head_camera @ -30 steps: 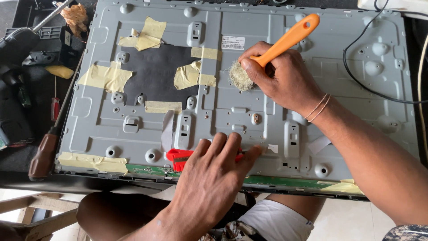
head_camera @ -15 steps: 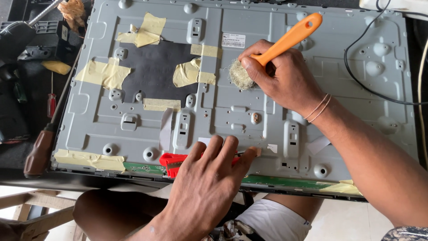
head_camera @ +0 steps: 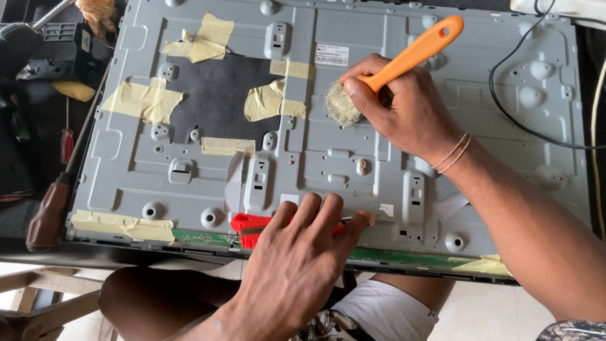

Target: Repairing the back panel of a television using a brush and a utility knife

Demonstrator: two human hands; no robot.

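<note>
Head view: right hand (head_camera: pixel 410 110) grip closed around orange brush (head_camera: pixel 404 60); left hand (head_camera: pixel 297 259) flat, fingers spread, pressing red tool (head_camera: pixel 249 225)

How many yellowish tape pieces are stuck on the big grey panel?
8, maybe more under the hands: top left, left, two in the middle, below the black patch, bottom left, bottom right, and a small piece at the top left.
</note>
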